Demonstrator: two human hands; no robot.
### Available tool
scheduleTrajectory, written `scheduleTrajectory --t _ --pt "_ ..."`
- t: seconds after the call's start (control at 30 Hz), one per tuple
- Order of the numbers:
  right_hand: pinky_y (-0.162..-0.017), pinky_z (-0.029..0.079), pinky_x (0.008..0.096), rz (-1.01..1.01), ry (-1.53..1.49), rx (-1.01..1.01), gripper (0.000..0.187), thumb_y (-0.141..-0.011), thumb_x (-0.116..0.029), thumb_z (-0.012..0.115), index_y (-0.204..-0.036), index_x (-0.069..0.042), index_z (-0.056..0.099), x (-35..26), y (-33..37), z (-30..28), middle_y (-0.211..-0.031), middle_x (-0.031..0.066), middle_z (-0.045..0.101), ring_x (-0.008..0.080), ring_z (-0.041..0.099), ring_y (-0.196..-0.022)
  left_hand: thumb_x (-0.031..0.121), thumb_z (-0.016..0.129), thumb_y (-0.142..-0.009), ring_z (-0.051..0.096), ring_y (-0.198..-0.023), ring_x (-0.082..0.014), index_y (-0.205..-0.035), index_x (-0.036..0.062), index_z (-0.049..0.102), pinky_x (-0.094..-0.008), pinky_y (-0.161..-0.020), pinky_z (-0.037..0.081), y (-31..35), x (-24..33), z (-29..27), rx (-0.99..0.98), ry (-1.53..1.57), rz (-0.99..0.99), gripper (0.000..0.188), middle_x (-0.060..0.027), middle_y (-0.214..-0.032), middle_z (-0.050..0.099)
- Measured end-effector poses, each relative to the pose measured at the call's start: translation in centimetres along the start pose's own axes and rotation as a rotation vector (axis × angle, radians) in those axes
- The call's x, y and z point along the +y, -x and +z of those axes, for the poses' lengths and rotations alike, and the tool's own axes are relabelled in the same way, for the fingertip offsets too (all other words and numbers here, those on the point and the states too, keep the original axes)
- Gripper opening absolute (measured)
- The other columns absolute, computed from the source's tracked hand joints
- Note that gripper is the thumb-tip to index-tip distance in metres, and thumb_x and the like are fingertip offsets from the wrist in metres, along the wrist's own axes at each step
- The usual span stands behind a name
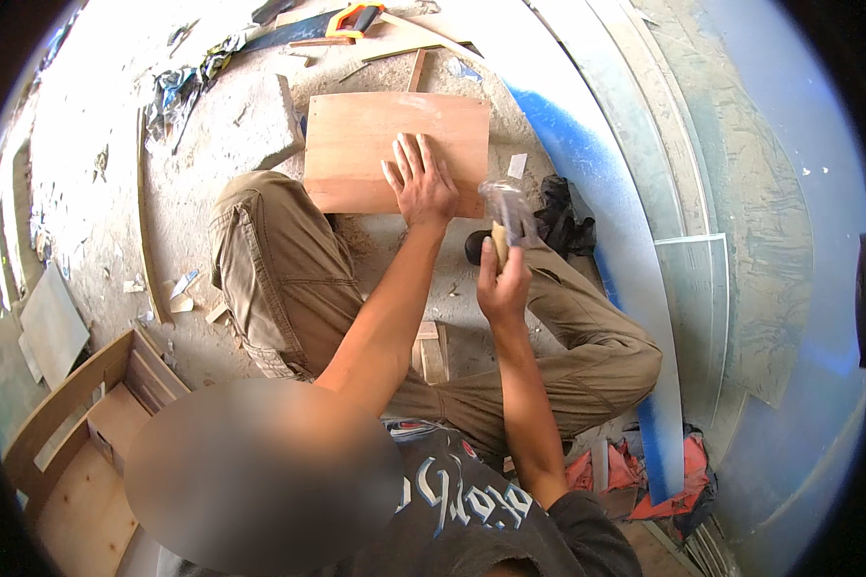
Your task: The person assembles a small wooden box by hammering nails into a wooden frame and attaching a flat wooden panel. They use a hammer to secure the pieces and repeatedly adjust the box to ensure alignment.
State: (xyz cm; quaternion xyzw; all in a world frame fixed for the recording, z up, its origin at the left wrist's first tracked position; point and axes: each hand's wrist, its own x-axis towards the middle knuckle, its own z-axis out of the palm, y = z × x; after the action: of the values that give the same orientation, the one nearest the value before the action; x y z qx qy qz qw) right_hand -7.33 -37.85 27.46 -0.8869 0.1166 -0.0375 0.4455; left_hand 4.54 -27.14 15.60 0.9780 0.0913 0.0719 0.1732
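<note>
Board [356, 159] before legs [289, 279], underside hidden from here. Left hand [425, 195]: fingers spread flat atop, presumably steadying it. Right hand [503, 287]: fingers gripping blurred tool [499, 240] by handle, presumably freeing head, by board's near right corner.

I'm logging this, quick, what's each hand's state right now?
Left hand: open, resting on the wooden board.
Right hand: closed around a pale-handled tool, far end blurred.

We see bright light bleaching the grey concrete floor [91, 125] at upper left. We find the yellowish-handled tool [499, 242] smeared, 1 grey blurred oval [260, 481] at lower left, and the long blue-and-white panel [601, 183] bowed inside a black fisheye rim.
</note>
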Motion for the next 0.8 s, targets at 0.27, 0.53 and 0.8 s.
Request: scheduleTrajectory --t 0.27,0.53,0.8 --pt "-0.078 0.053 0.0474 -0.332 0.001 0.181 0.031 -0.095 -0.012 0.058 -0.118 0.008 0.058 0.4 0.3 0.0 -0.095 0.0286 0.066 0.0456 0.066 -0.089 0.035 0.036 -0.102 0.016 -0.151 -0.0323 -0.153 0.0050 0.029 -0.0538 -0.120 0.007 -0.2 0.3 -0.2 0.003 0.031 -0.004 0.060 -0.0193 -0.161 0.021" --pt "-0.059 0.049 0.0494 0.040 0.055 -0.001 0.036 -0.100 -0.032 0.054 -0.108 0.003 0.053 2.5 -0.3 0.3 -0.074 0.0279 0.063 0.0484 0.065 -0.072 0.035 0.033 -0.103 0.013 -0.151 -0.0317 -0.155 0.0055 0.024 -0.0539 -0.120 0.006 0.0 0.3 -0.3 -0.052 0.046 -0.012 0.060 -0.0180 -0.162 0.018" --pt "-0.063 0.043 0.0286 -0.412 -0.378 0.215 0.021 -0.099 -0.010 0.049 -0.113 0.006 0.051 -4.2 -2.2 -3.7 -0.084 0.0094 0.053 0.0174 0.049 -0.068 0.034 0.037 -0.102 0.017 -0.150 -0.0320 -0.154 0.0043 0.026 -0.0533 -0.121 0.007 0.1 0.3 0.0 -0.010 0.026 0.000 0.061 -0.0200 -0.161 0.021"
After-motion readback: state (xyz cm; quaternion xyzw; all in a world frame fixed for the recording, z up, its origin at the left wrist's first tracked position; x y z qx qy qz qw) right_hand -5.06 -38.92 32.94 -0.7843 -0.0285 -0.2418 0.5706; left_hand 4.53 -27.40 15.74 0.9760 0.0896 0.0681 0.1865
